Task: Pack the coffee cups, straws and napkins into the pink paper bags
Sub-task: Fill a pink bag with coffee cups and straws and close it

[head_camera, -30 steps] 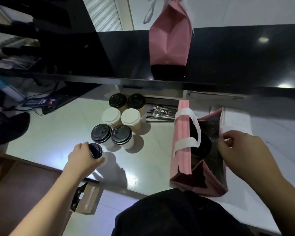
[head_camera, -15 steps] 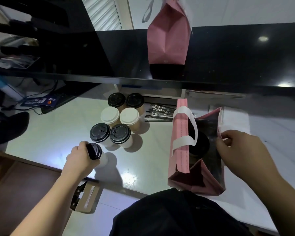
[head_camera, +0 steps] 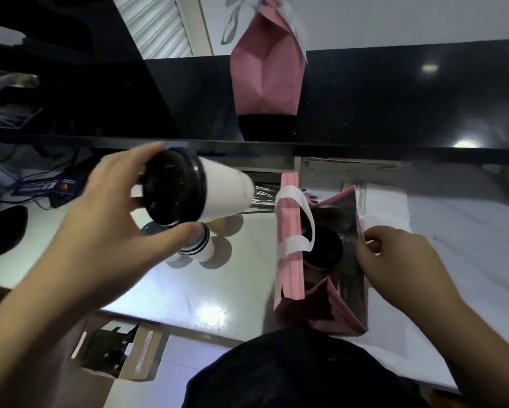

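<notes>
There are two pink paper bags. Two hands show. One cardboard box sits low.

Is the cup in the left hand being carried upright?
No. The cup in the left hand lies tipped on its side, black lid toward the camera, base pointing at the pink bag.

White counter with cups, straws, open pink bag.
</notes>
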Demonstrator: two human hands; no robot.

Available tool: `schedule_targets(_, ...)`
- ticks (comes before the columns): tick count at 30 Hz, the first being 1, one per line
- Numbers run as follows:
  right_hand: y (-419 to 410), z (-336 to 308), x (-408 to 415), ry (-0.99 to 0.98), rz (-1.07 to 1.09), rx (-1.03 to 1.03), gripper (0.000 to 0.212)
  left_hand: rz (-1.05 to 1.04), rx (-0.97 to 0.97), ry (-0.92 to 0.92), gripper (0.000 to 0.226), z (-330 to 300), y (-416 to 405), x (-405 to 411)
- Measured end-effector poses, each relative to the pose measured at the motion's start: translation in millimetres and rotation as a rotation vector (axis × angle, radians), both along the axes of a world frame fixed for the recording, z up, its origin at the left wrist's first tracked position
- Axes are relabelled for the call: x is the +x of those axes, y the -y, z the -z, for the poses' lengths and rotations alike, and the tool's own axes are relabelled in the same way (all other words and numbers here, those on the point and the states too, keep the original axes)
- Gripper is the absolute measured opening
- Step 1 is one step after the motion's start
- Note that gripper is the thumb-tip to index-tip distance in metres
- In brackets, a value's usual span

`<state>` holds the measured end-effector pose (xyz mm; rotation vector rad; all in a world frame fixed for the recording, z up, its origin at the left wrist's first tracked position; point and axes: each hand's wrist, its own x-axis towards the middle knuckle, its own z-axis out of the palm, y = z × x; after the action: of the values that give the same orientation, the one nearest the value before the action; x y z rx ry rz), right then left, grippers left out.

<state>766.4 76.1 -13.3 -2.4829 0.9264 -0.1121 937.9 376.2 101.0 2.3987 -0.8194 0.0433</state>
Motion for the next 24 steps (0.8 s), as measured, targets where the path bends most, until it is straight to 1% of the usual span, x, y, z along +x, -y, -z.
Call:
schedule_targets(2, 0, 0, -2, -0.002, 0.000, -0.002, 0.030, 0.175, 0.004, -0.026, 0.095, -7, 38, -15)
schedule_targets(4, 1, -1, -4, -0.006, -0.002, 0.010, 0.029, 0.342, 0.051, -0.039, 0.095, -4, 73, -23)
schedule_targets(6, 3, -1, -7, -0.021, -0.002, 0.022, 0.026, 0.471, 0.139, -0.042, 0.095, 5, 107, -27)
schedule_targets(9, 7, -1, -12, -0.040, 0.007, 0.018, 0.030, 0.611, 0.333, 0.026, 0.095, 21, 146, -26)
schedule_targets(13, 12, 0, -17, -0.056, 0.055, -0.010, 0.035, 0.732, 0.526, 0.085, 0.096, 48, 180, -25)
schedule_targets(18, 13, 0, -21, -0.075, 0.076, -0.048, 0.033, 0.871, 0.737, 0.063, 0.098, 81, 198, -28)
schedule_targets(24, 11, -2, -25, -0.093, 0.075, -0.040, 0.031, 0.952, 0.880, 0.164, 0.086, 113, 199, -29)
